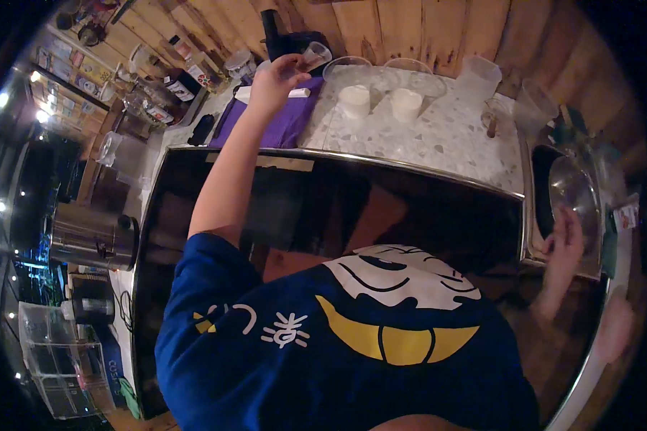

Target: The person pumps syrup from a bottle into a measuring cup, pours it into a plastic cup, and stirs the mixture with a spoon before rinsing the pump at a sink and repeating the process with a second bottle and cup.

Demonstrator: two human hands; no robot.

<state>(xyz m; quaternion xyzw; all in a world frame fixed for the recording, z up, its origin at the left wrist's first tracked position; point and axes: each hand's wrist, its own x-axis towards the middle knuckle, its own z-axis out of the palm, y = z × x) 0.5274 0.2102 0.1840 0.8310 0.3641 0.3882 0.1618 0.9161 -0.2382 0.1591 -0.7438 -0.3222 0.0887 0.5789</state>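
Note:
At the back of the counter, my left hand (284, 77) has its fingers closed on a small clear cup (317, 54). Below that hand lie a purple cloth (287, 128) and a white stick-like item (298, 93). Two clear cups with white contents, one left (354, 102) and one right (407, 105), stand to the hand's right. My right hand (564, 241) is over the sink's near edge, beside a round metal bowl (575, 188), with its fingers apart and nothing visible in them.
Clear containers (479, 75) line the wooden wall on the right. Bottles (180, 85) crowd the back left. On the left stand a metal urn (93, 235) and a clear plastic drawer box (61, 359). The speckled counter (424, 147) ends in a metal edge.

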